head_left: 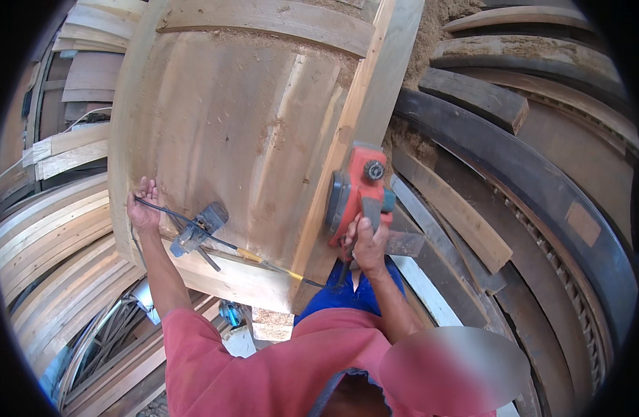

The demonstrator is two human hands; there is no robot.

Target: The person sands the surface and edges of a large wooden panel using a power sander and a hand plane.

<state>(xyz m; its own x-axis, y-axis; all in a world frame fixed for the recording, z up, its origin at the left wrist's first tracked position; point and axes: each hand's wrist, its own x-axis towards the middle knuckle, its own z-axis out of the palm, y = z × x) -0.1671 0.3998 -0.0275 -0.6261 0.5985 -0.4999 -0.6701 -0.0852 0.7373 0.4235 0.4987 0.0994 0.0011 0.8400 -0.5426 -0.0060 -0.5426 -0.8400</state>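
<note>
My right hand is wrapped around the handle of a red electric planer. The planer sits along the right-hand edge of a wooden frame, its black knob facing up. From its rear a black power cord, partly wrapped in yellow, crosses the near end of the panel. At the far left of that cord my left hand has its fingers curled about it, palm upward. A grey metal tool with a dark bar lies under the cord; its exact kind is hard to tell.
A wide wooden panel with a crosspiece fills the middle, strewn with shavings. Long boards are stacked at the left. Dark beams and planks lie at the right, with sawdust beside the frame.
</note>
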